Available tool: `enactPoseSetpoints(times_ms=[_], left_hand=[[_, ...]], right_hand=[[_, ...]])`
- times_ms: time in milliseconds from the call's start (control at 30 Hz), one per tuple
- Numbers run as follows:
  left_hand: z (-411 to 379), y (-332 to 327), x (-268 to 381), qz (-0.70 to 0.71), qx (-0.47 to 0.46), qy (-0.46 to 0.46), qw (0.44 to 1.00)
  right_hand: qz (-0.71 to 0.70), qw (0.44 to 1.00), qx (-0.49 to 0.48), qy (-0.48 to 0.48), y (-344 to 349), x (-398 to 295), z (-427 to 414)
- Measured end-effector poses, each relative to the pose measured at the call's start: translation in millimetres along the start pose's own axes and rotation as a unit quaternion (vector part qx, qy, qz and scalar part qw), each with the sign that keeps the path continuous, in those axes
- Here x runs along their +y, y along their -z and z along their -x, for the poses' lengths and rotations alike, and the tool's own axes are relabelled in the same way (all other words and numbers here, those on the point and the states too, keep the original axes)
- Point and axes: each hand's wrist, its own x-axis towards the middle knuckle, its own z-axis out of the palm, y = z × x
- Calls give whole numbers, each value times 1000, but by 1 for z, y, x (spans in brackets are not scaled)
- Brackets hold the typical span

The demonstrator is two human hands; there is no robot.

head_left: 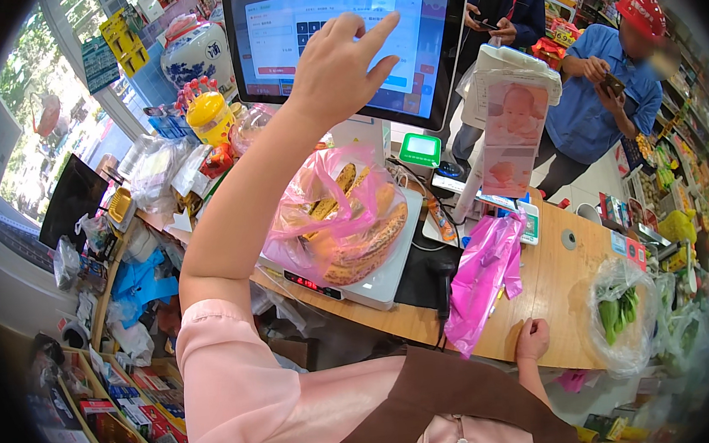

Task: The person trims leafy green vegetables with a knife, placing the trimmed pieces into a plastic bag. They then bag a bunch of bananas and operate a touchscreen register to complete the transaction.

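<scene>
My left hand (339, 66) is raised to the tilted touchscreen (276, 15), index finger stretched out over the upper right of its lit window; whether the fingertip touches the glass I cannot tell. Below the outstretched arm, bananas (369, 245) in a pink translucent plastic bag (353, 203) sit on a white weighing scale (390, 281) with red lit digits. My right hand (532, 338) rests loosely curled at the front edge of the wooden counter (546, 281), with nothing seen in it. Left of it lie a magenta plastic bag (481, 280) and a black handheld barcode scanner (442, 283).
At the counter's right lies a clear bag (625, 325) of leafy greens (618, 313). A stand with photos (515, 115) rises beyond the magenta bag. Two people stand across the counter holding phones, one in a red helmet (641, 11). A yellow jar (209, 117) of lollipops stands left.
</scene>
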Motion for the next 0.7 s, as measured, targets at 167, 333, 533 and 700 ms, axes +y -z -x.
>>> enactPoseSetpoints(times_ms=[167, 333, 533, 700], left_hand=[[-17, -12, 6, -26, 3, 5, 1000], [-18, -11, 5, -27, -3, 25, 999], [25, 12, -24, -18, 16, 53, 998], [67, 27, -61, -65, 6, 121, 990]], right_hand=[[3, 1000, -3, -5, -1, 1, -1], [-6, 1000, 10, 15, -3, 5, -1], [-9, 1000, 4, -1, 1, -3, 1], [-8, 1000, -8, -10, 1, -4, 1]])
